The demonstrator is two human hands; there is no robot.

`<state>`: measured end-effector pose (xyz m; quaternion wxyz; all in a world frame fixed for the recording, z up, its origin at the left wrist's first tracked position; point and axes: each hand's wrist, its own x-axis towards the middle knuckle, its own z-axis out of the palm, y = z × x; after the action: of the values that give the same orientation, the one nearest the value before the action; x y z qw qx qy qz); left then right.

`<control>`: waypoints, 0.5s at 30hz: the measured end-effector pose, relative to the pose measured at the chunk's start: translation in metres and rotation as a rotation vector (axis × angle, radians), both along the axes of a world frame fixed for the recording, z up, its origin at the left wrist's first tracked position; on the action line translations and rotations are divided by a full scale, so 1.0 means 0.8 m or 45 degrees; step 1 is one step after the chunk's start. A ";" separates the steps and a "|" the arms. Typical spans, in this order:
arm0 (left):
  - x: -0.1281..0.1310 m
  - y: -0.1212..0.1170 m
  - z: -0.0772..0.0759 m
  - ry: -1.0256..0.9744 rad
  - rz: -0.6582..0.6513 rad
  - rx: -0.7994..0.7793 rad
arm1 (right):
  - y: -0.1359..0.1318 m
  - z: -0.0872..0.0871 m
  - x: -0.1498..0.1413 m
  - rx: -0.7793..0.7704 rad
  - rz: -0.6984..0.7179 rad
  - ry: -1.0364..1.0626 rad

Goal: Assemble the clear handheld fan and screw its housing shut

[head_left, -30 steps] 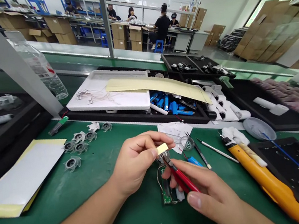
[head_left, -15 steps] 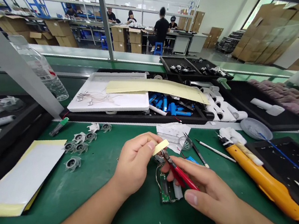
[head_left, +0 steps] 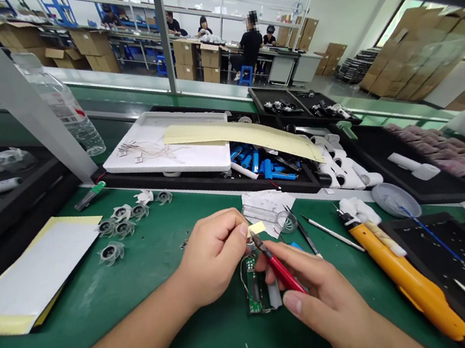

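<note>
Pinched between the thumb and fingers of my left hand (head_left: 218, 252) is a small pale yellow strip (head_left: 256, 229). My right hand (head_left: 322, 292) is wrapped round red-handled cutting pliers (head_left: 283, 269), whose metal jaws meet the strip's lower edge. Whether the jaws bite into it I cannot tell. Under both hands lies a green circuit board (head_left: 253, 288) with thin wires and a grey block (head_left: 274, 295) beside it. A round metal part at its top is mostly hidden by my fingers. Behind my hands a clear plastic tube piece (head_left: 265, 214) rests on white paper.
Several clear fan wheels (head_left: 111, 252) and a white-and-yellow sheet stack (head_left: 48, 268) lie left. Tweezers (head_left: 303, 230), a white pen-like tool (head_left: 332, 233) and an orange electric screwdriver (head_left: 403, 276) lie right. A white tray (head_left: 143, 164) and blue battery cells (head_left: 274, 172) stand behind.
The left thumb and fingers now cover more of the yellow strip, so less of it shows. The plier handles look closer together than before.
</note>
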<state>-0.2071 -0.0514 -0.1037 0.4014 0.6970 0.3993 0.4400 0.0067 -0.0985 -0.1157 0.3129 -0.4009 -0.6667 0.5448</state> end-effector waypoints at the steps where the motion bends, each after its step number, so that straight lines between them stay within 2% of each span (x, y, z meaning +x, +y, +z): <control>1: 0.000 0.000 -0.001 0.013 0.003 0.013 | 0.000 0.001 -0.001 0.006 0.001 0.011; 9: 0.001 -0.002 -0.004 0.021 0.002 0.039 | -0.002 0.004 -0.005 0.083 -0.025 0.034; 15: 0.003 -0.005 0.002 -0.026 -0.019 -0.001 | 0.004 0.020 -0.017 0.275 -0.028 -0.125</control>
<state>-0.2044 -0.0554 -0.1023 0.4091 0.6953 0.3900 0.4440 -0.0070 -0.0957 -0.0995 0.3273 -0.3982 -0.7317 0.4460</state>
